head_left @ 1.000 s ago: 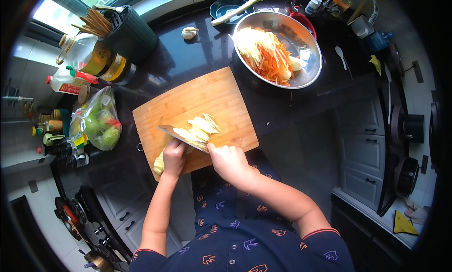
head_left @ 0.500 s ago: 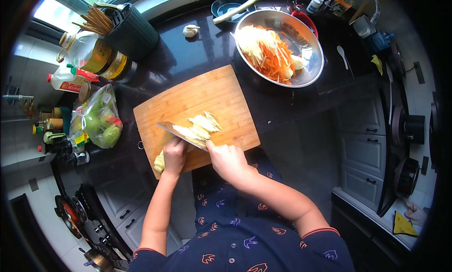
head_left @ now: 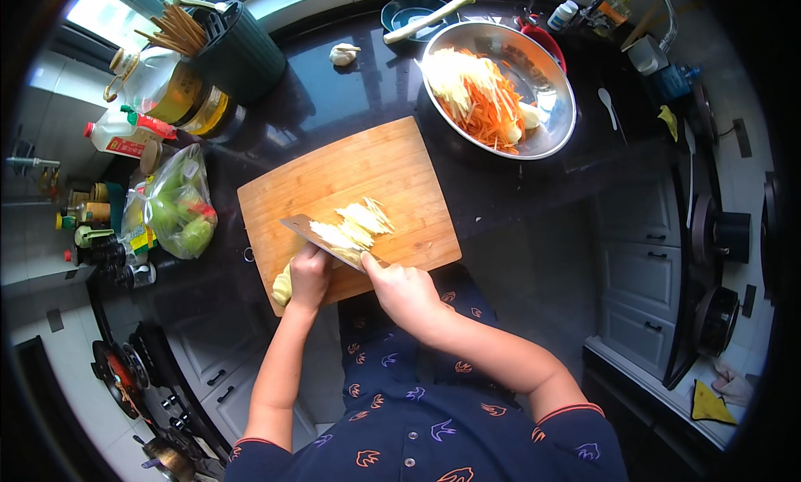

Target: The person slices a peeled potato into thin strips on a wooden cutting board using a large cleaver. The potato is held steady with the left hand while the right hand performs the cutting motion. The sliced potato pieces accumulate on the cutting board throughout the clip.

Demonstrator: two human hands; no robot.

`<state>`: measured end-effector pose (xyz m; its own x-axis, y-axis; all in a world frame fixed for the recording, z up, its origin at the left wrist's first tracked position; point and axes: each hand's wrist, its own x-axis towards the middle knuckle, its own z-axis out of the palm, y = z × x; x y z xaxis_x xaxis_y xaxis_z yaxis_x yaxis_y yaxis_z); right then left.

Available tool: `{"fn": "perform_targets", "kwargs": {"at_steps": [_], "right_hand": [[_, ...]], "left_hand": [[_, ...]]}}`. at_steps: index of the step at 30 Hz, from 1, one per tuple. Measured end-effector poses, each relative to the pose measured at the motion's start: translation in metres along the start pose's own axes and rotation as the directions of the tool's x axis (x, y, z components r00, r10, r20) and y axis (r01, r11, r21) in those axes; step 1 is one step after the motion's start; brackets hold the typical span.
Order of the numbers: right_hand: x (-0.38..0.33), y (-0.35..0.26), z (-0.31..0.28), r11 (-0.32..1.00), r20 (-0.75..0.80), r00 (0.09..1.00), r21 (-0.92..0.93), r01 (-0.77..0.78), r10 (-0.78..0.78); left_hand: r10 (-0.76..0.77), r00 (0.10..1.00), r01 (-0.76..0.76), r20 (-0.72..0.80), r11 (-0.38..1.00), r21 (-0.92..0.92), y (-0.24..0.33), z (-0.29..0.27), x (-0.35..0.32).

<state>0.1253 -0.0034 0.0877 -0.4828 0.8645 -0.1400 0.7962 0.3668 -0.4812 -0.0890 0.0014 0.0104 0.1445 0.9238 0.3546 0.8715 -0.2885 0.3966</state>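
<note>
A wooden cutting board [head_left: 392,161] lies tilted on the dark counter. Wrapped round a kitchen knife [head_left: 310,232], my right hand [head_left: 406,294] is closed near the board's front edge. The blade slants up and left. Against its near side my left hand [head_left: 309,275] is closed, pressing down pale vegetable slices that it mostly hides. More pale vegetable slices [head_left: 282,287] show to the left of that hand, on the board's lower left corner. On the blade's far side lies a small pile of pale cut strips [head_left: 360,223].
A steel bowl [head_left: 561,128] at the back right holds orange and pale shreds. Behind the board sits a garlic bulb [head_left: 343,54]. A peeled pale stalk [head_left: 430,17] lies across a blue dish [head_left: 392,12]. Bagged green vegetables [head_left: 185,203] and bottles stand left. A white spoon [head_left: 607,107] lies right.
The knife and both hands stay almost in the same place over the board. My right hand's grip shifts slightly, and the whole view moves a little.
</note>
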Motion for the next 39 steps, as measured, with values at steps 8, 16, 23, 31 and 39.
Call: {"fn": "perform_targets", "kwargs": {"at_steps": [8,16,23,31,39], "right_hand": [[0.014,0.025,-0.007,0.957,-0.016,1.000,0.291,-0.010,0.015],[0.003,0.009,-0.031,0.984,0.043,0.998,0.174,0.038,-0.046],[-0.007,0.001,-0.036,0.995,0.080,0.997,0.101,0.014,-0.023],[0.011,0.013,-0.001,0.985,-0.020,1.000,0.170,0.023,-0.020],[0.000,-0.002,-0.028,0.996,0.067,0.998,0.086,-0.002,-0.004]], "left_hand": [[0.002,0.999,0.003,0.044,0.991,-0.133,0.009,-0.013,0.011],[-0.007,0.999,0.010,0.051,0.999,-0.052,0.005,-0.012,0.012],[0.030,0.998,-0.028,0.050,0.999,-0.033,-0.007,-0.005,0.003],[-0.003,1.000,0.006,0.029,0.993,-0.121,0.001,-0.010,0.009],[-0.019,1.000,0.021,0.023,0.995,-0.096,-0.001,-0.006,0.007]]}}
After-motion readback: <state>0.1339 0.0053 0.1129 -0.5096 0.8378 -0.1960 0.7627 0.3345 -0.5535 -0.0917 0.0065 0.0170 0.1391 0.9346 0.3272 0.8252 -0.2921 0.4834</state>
